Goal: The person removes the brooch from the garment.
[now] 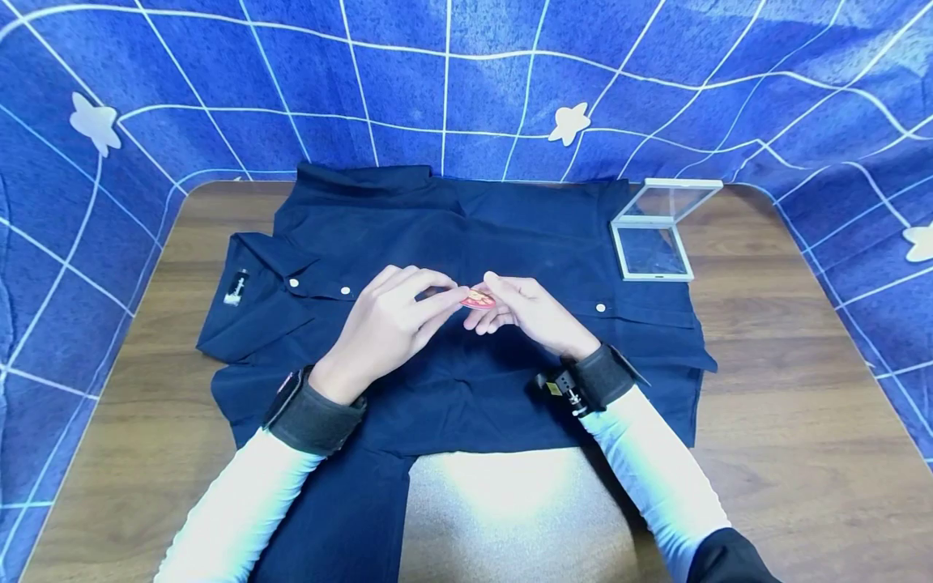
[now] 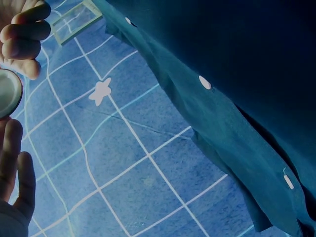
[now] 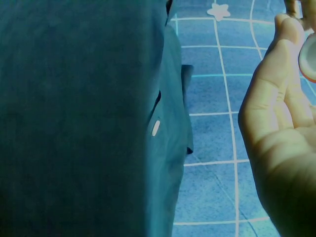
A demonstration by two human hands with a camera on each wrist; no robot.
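A blue cloth backdrop (image 1: pixel 656 65) with a white grid and pale star shapes wraps round the scene from 9 o'clock over 12 to 3 o'clock, and inside it sits a wooden table (image 1: pixel 787 389). Spread over the table's middle is a dark navy shirt (image 1: pixel 474 219), lying sideways with its collar toward 9 o'clock and its row of white buttons running across the centre from 9 to 3 o'clock; a small label shows inside the collar. At about 1 o'clock, just off the shirt's edge, a clear square case (image 1: pixel 652 247) stands open, its lid tilted up behind the base. Two arms in white sleeves with dark wrist straps come in from 6 o'clock. The left hand (image 1: pixel 389 320) and the right hand (image 1: pixel 521 312) meet above the middle of the shirt, and both pinch a small round badge (image 1: pixel 477 300) between them: the left hand's thumb and forefinger close on it from the 9 o'clock side, and the right hand's fingertips hold it from the 3 o'clock side, the other fingers loosely curled under. The badge has a red and orange face in the head view; the left wrist view shows its pale, rimmed back at the frame's left edge, between the fingers. It is held just above the button row, at the very centre of the scene.
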